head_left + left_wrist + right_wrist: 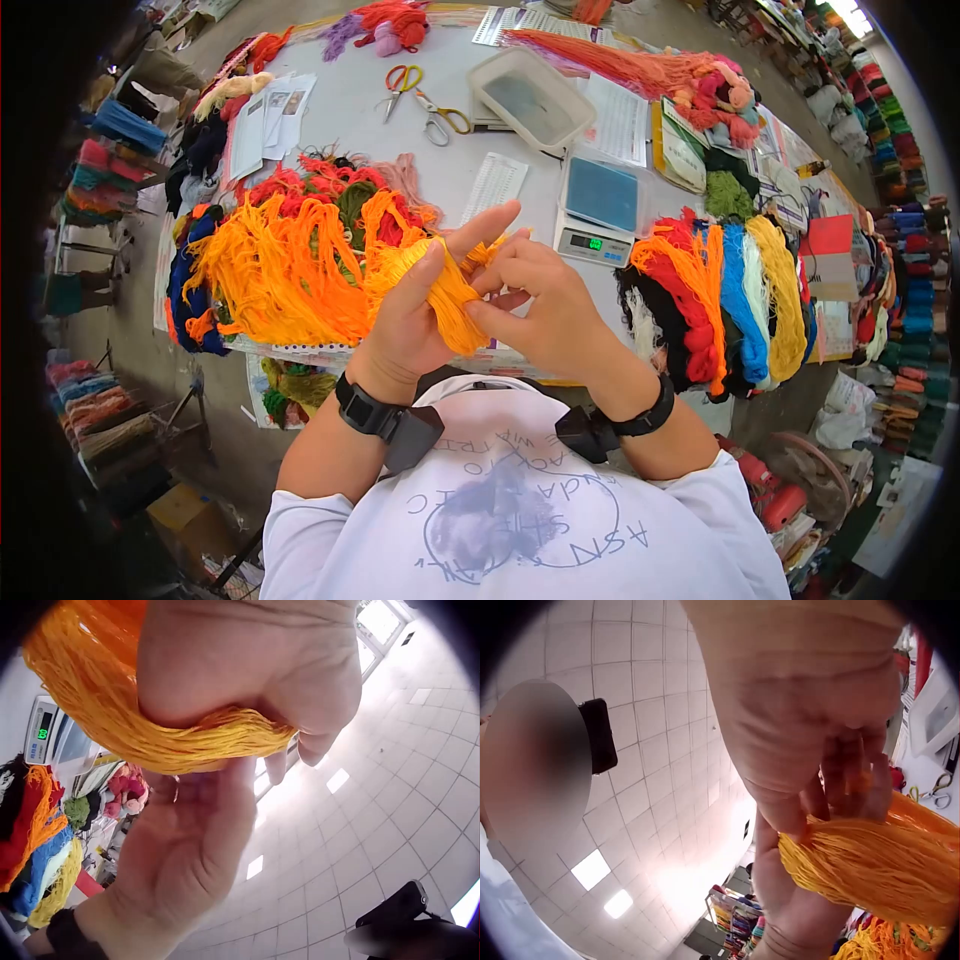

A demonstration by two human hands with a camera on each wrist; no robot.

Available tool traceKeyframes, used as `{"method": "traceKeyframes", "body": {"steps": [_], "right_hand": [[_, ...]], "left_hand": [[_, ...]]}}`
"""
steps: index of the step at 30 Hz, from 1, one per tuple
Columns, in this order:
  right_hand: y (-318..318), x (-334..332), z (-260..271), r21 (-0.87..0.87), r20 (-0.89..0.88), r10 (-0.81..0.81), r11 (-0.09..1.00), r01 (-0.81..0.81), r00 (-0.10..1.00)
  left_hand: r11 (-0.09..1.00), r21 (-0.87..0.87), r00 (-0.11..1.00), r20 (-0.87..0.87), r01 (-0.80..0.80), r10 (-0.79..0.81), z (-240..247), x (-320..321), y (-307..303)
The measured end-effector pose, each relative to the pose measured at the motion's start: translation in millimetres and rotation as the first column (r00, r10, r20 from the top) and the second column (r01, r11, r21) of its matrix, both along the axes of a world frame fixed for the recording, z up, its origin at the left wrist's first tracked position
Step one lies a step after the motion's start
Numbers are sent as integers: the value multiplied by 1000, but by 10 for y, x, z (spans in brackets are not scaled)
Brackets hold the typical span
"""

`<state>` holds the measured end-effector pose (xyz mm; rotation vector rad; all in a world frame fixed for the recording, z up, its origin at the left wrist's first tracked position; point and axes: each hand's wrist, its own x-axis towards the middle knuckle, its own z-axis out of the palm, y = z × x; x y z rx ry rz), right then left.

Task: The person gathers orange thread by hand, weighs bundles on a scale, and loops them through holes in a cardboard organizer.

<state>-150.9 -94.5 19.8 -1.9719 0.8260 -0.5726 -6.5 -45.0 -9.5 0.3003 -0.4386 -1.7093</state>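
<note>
A hank of yellow-orange yarn [455, 305] runs across my left hand [408, 315], between the upright thumb and the extended index finger. The hank bends round that hand in the left wrist view. My right hand [550, 305] pinches strands at the hank's end with thumb and fingertips, close against the left hand. Seen from the right wrist, the right thumb presses on the gathered yarn [870, 862], while the left palm [799, 904] lies beneath. The left fingers are partly hidden behind the yarn and right hand. A pile of orange yarn [290, 270] lies left of the hands.
A digital scale [598, 205] with a blue pan stands beyond the right hand. Scissors [440, 118] and a plastic tub [530, 98] are further back. Multicoloured hanks [715, 290] hang over the table's right front edge. A paper sheet [495, 187] lies ahead of the hands.
</note>
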Motion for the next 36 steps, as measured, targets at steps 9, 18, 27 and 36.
{"method": "traceKeyframes", "body": {"steps": [9,18,27,36], "right_hand": [[-78,-6,-154,-80,184,-73,993,89,980],[-73,1,-230,58,263,-165,986,155,951],[-160,-94,-148,733,418,-187,647,-209,889],[-648,-596,-151,851,503,-480,417,-318,719]], "left_hand": [[996,-4,790,608,-90,74,124,137,73],[982,-119,476,861,-148,177,156,95,45],[998,-34,915,399,-47,57,85,266,-33],[959,122,809,516,256,-282,2,580,166]]}}
